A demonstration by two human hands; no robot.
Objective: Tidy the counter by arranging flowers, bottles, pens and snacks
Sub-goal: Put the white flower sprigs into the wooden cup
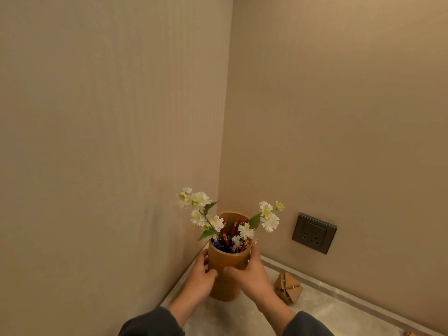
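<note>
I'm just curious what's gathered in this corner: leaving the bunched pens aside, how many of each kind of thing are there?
Holder: 1
Flower sprigs: 2
Wooden puzzle: 1
Wall socket: 1
Hands: 2, left hand and right hand, both gripping it
Total: 7

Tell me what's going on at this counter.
A person grips a tan cylindrical holder with both hands, the left hand on its left side and the right hand on its right. It sits in the corner of the counter and holds red and blue pens plus white flowers. A small wooden object lies to its right, apart from it.
</note>
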